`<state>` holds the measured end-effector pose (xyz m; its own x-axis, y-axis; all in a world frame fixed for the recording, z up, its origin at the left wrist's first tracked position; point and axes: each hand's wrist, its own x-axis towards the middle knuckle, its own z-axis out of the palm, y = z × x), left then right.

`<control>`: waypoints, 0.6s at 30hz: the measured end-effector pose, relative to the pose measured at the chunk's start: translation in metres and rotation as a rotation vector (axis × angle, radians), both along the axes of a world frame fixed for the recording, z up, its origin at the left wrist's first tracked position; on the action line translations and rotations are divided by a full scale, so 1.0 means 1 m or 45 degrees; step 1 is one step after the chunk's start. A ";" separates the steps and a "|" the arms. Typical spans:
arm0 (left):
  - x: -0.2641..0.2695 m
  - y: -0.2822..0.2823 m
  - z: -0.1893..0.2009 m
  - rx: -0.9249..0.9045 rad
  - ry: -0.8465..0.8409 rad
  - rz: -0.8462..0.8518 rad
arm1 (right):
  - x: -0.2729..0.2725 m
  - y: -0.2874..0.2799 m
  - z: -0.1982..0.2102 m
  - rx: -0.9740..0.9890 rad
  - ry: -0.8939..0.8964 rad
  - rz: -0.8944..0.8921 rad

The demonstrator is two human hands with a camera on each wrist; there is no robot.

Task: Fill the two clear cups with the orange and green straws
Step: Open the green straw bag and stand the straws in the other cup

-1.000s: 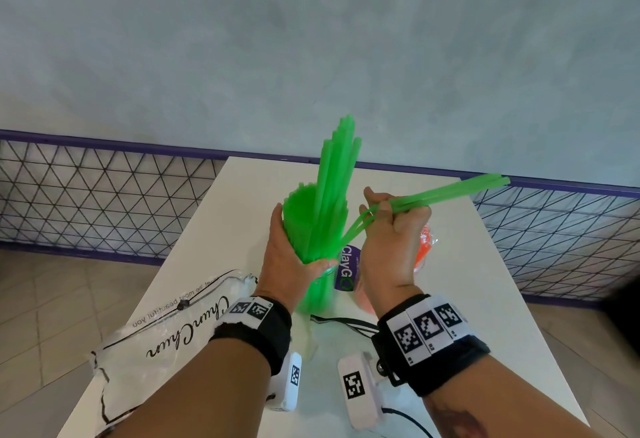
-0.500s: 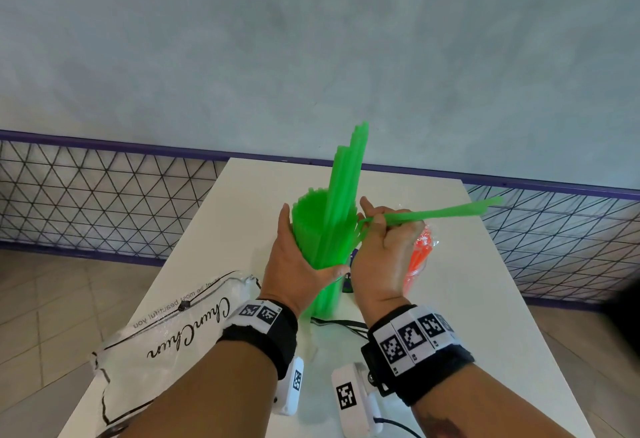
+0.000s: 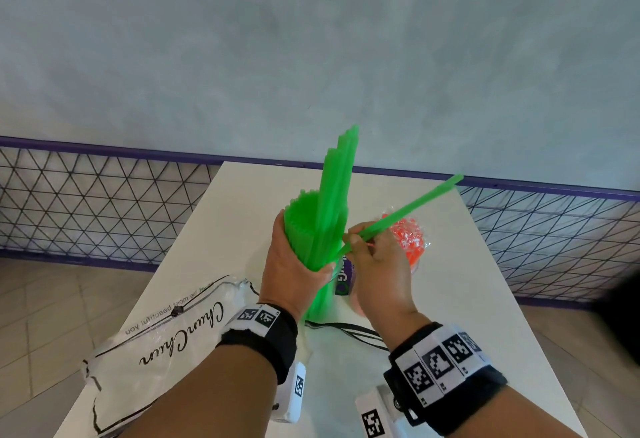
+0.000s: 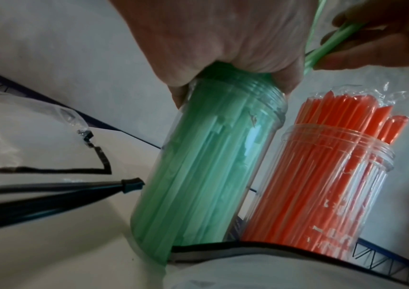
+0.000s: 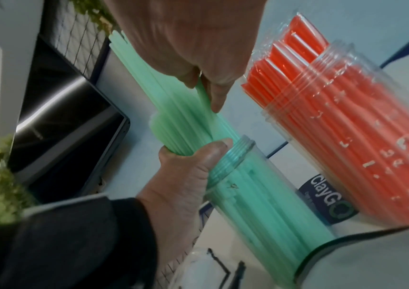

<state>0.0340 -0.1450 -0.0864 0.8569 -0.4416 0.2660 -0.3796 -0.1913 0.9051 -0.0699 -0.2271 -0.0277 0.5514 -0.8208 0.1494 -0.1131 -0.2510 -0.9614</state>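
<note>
The green straws (image 3: 322, 226) stand packed in a clear cup (image 4: 208, 176), their upper lengths projecting well above its threaded rim. They appear light, thin-walled and smooth; judged likely to buckle or kink if squeezed hard or forced in at an angle, and likely to slide against one another. The sound hold is a light pinch near the lower end for a single straw and a loose encircling grip just above the rim for the bundle.

The left hand (image 3: 294, 274) is wrapped around the bundle at the cup's mouth, thumb pressed against the threaded rim. The right hand (image 3: 375, 264), just beside the left, pinches a loose green straw (image 3: 408, 209) near its lower end between thumb and fingers; this straw slants up and away to the right, its lower tip meeting the bundle above the rim.

Immediately right of the right hand stands the second clear cup (image 4: 332, 183), filled with orange straws (image 5: 327, 109) in transparent wrapping. Both cups rest on the white surface (image 3: 467, 299). A printed plastic bag (image 3: 166, 344) lies left of the left hand.
</note>
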 end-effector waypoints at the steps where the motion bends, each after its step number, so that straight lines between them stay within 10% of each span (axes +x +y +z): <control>1: 0.001 0.000 -0.001 -0.013 0.013 -0.025 | 0.000 -0.001 -0.002 -0.065 0.034 0.020; 10: 0.007 0.001 -0.001 -0.142 0.054 -0.117 | 0.008 0.005 0.013 -0.434 0.591 0.265; 18: 0.010 0.001 -0.009 -0.009 0.033 -0.041 | 0.042 -0.002 0.126 -0.995 -0.291 0.026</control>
